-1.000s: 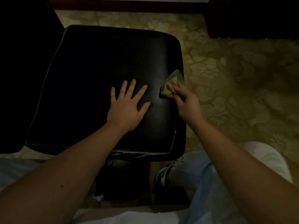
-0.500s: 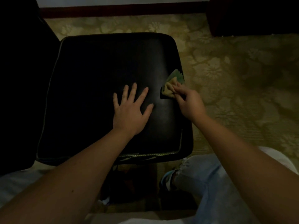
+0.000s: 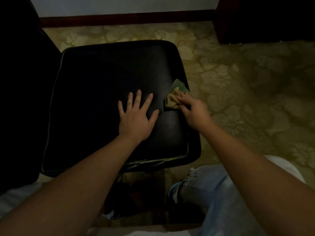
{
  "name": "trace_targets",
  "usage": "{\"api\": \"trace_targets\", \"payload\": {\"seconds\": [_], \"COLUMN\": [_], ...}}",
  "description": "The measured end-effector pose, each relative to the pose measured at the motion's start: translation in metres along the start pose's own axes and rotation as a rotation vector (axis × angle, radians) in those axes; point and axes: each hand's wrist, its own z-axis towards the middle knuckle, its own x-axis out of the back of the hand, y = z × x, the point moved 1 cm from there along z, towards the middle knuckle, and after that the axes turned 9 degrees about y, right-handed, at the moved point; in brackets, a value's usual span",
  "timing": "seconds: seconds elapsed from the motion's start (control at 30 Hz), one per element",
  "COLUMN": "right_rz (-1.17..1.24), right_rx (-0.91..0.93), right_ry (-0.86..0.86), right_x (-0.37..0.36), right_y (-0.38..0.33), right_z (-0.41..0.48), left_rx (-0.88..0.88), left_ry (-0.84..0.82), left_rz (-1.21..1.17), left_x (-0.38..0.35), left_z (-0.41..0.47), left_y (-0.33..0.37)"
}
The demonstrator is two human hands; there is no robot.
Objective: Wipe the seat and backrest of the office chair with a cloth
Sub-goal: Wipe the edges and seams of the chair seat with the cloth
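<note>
The cloth (image 3: 173, 99), a small crumpled tan and green piece with a zigzag edge, lies on the black seat (image 3: 102, 79) at the seat's right edge, about halfway along it. The person's right hand (image 3: 193, 111) holds the cloth there, its fingers bent over the bunched fabric and pinching it against the leather, while a green corner sticks out past the fingertips towards the far side of the seat. The left hand (image 3: 136, 116) rests flat on the seat just beside the cloth, nearer the seat's middle, palm down with the fingers spread wide and holding nothing. Both bare forearms reach in over the near edge of the seat, where a line of pale stitching shows. At the left side of the seat rises a tall dark shape, the backrest (image 3: 18, 82) as far as I can tell in this dim light. Below the near right corner of the seat is a knee in pale ripped jeans (image 3: 214, 189). Flowered carpet (image 3: 238, 79) spreads beyond the seat's right and far sides, up to a dark skirting board (image 3: 119, 19).
</note>
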Motion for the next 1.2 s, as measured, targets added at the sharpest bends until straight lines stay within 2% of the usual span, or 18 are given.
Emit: {"api": "trace_targets", "payload": {"seconds": [0.33,0.57,0.8,1.0,1.2], "right_rz": [0.012,-0.004,-0.020,-0.021,-0.024], "right_rx": [0.001,-0.009,-0.006,-0.039,-0.035], "right_ry": [0.078,0.024,0.093,0.076,0.031], "right_x": [-0.008,0.006,0.000,0.000,0.010], "right_y": [0.000,-0.002,-0.003,-0.004,0.001], "right_z": [0.014,-0.041,-0.030,-0.017,-0.053], "left_rx": [-0.053,-0.061,-0.065,-0.078,-0.075], "left_ry": [-0.112,-0.124,-0.228,-0.216,-0.187], "left_rz": [0.070,0.121,0.057,0.065,0.077], "left_x": [0.015,0.014,0.023,0.020,0.014], "left_z": [-0.009,-0.010,-0.017,-0.020,-0.022], "left_y": [-0.008,-0.002,-0.009,-0.009,-0.008]}}
